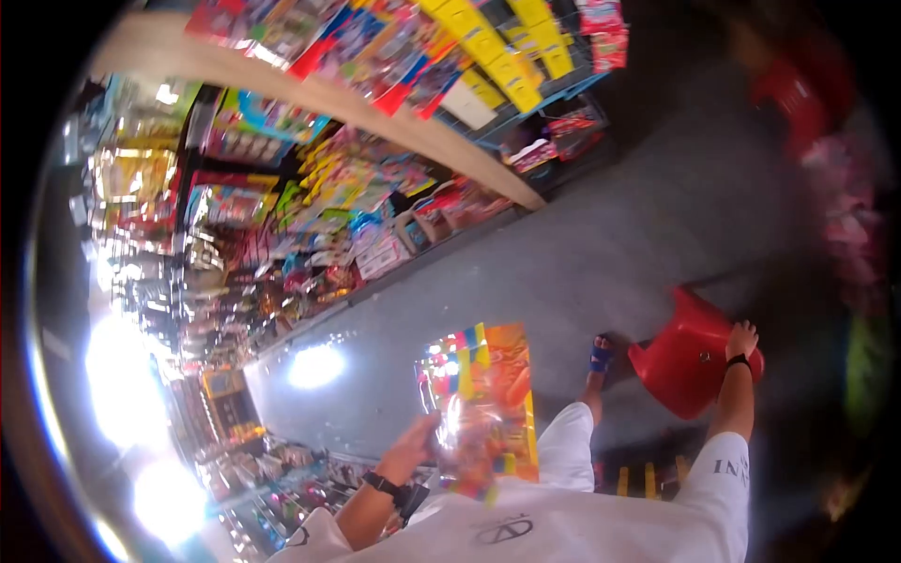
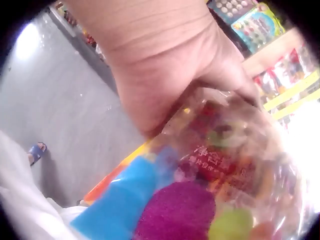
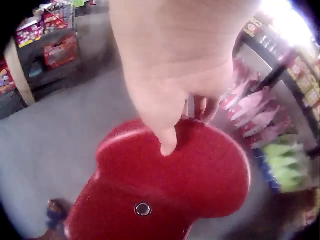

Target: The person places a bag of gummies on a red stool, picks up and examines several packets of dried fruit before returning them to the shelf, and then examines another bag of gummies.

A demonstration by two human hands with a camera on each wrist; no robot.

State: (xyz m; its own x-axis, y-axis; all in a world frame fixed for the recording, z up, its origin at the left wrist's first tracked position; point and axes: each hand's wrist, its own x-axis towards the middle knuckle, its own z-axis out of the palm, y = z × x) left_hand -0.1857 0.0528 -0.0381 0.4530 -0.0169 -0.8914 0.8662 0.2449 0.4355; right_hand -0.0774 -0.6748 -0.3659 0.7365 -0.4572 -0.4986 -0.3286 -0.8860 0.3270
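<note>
My left hand grips the edge of some clear, shiny plastic packets with colourful prints, held in front of the white shirt. In the left wrist view, thumb and fingers lie around the packets' edge, and blue, purple and green shapes show through the film. Over on the right, my right hand holds a red plastic chair by the top of its backrest. Seen from the right wrist, the thumb lies on the inner side of the backrest and the other fingers go over the rim, mostly hidden.
Shelves of packaged goods line the left, behind a pale wooden board. Yellow and red packs hang at the top. Grey floor runs between. A sandalled foot stands by the chair. Pink packets hang at the right.
</note>
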